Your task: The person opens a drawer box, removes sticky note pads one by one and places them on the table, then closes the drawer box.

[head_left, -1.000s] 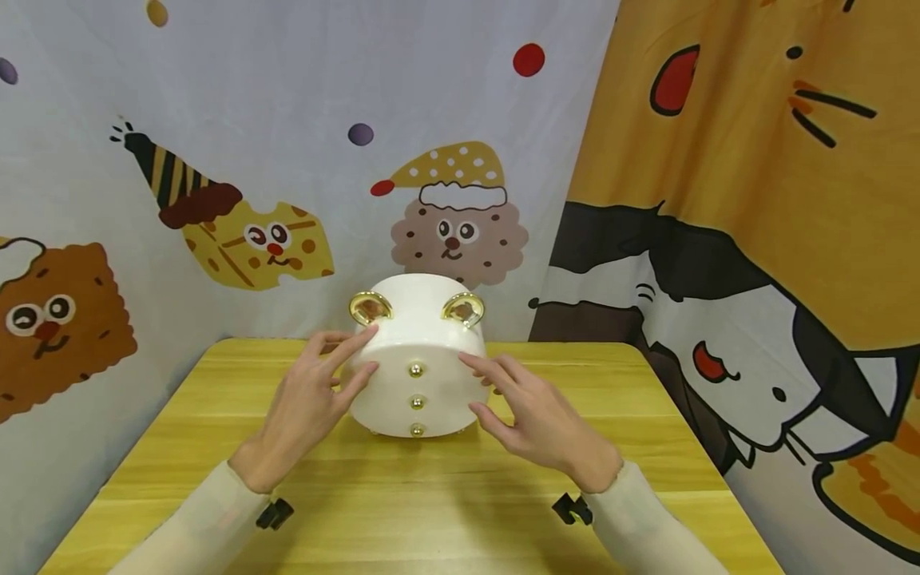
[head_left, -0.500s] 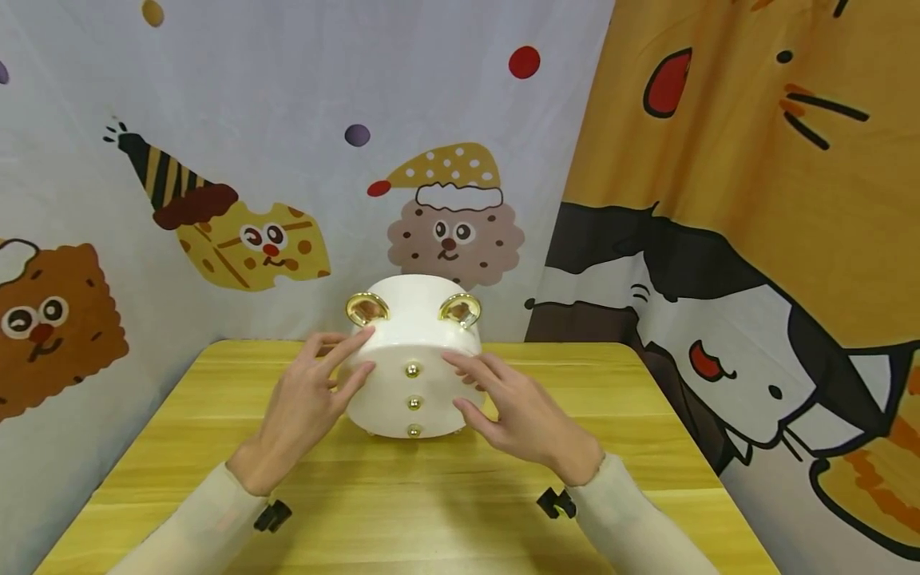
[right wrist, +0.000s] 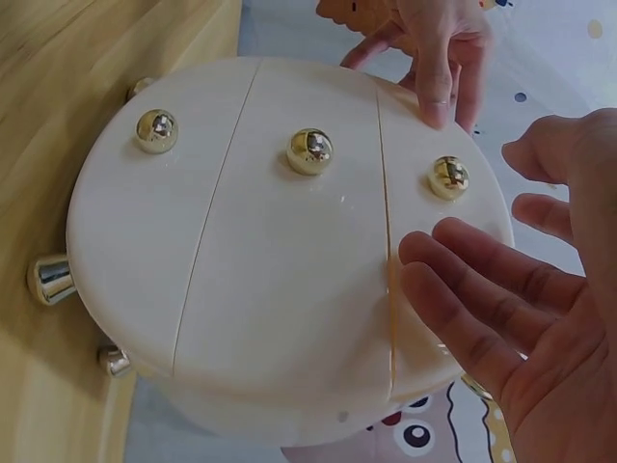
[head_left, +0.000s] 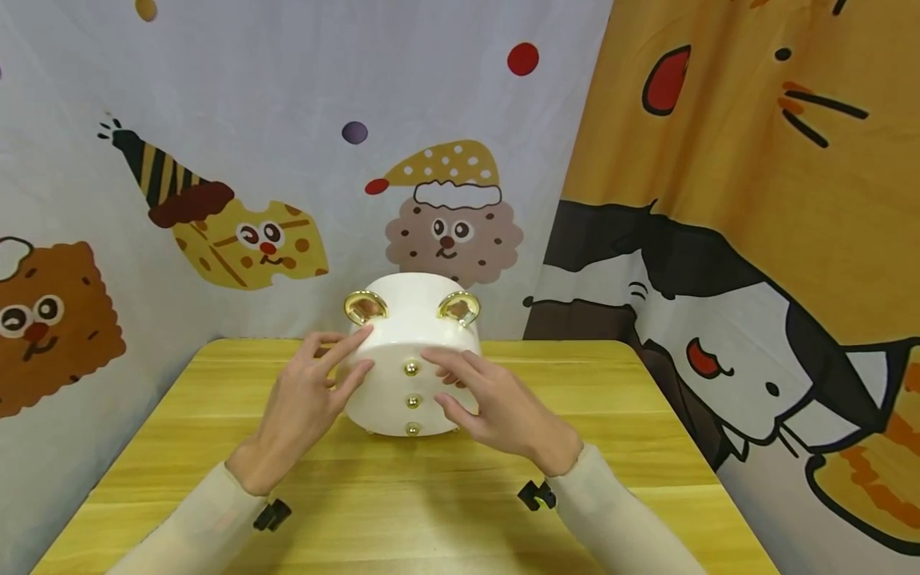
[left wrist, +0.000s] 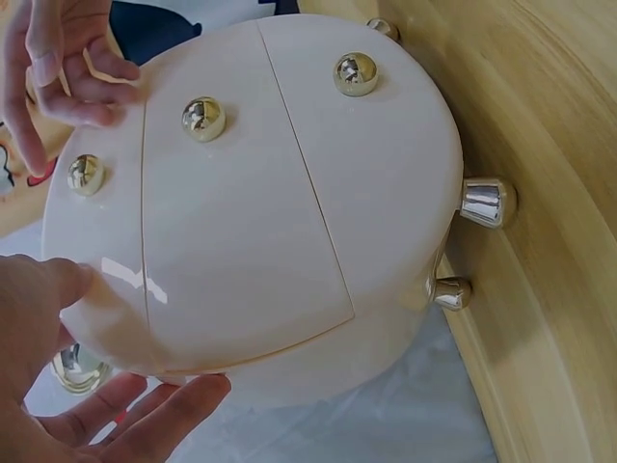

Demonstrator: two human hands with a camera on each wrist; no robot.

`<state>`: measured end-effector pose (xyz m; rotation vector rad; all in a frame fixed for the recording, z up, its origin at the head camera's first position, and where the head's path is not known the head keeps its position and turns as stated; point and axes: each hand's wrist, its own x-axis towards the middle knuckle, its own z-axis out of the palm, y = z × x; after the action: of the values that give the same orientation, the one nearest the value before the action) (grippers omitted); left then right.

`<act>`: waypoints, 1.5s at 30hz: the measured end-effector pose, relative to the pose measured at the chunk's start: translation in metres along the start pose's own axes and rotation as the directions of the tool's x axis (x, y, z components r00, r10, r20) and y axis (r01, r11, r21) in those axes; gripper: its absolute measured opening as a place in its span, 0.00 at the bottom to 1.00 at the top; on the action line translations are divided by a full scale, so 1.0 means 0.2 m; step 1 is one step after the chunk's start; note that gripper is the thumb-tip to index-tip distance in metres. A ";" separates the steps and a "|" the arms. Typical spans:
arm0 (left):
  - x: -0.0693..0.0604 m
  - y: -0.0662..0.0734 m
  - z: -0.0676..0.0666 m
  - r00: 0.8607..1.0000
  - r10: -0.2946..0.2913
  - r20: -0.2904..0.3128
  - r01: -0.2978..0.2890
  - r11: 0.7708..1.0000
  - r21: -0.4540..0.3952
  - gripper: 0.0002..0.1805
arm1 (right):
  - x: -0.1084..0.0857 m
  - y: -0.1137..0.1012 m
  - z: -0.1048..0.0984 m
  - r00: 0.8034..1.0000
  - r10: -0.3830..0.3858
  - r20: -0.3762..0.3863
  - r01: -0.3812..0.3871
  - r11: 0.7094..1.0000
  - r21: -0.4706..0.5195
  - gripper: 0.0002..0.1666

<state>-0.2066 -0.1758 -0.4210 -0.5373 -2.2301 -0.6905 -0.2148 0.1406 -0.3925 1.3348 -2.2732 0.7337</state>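
Observation:
A glossy white rounded box (head_left: 381, 399) stands on short gold feet, with two gold ear-like rings on top. Its front shows three drawer panels split by thin seams, each with a gold ball knob (left wrist: 203, 119). My left hand (head_left: 298, 407) rests on the box's left side, thumb on the front near the upper panel and fingers (left wrist: 174, 415) round the side edge. In front of the upper right part hovers my right hand (head_left: 506, 411), fingers spread and loosely bent, holding nothing. The right wrist view puts its fingertips (right wrist: 439, 280) close to the upper panel; contact is unclear.
The box stands towards the back of a yellow wooden table (head_left: 402, 511). Cartoon-printed cloth (head_left: 287, 80) hangs close behind the table and along its sides. A small black clip hangs below each sleeve.
My right hand has moved left from the box's right edge to in front of its face. My left hand keeps its place on the side. The head view has shifted slightly.

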 end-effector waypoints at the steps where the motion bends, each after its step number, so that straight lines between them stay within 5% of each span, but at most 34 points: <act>1: 0.00 0.00 0.00 1.000 0.001 0.000 -0.001 1.000 0.001 0.32 | 0.01 0.00 0.01 1.000 -0.008 0.000 0.008 1.000 0.012 0.37; 45: 0.01 0.02 -0.01 1.000 0.000 0.018 0.001 1.000 -0.030 0.29 | 0.11 0.00 0.11 0.999 -0.008 -0.037 0.009 0.999 0.031 0.22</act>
<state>-0.2045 -0.1737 -0.4180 -0.5597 -2.2394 -0.7232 -0.2267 0.1114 -0.3966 1.3330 -2.2346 0.7875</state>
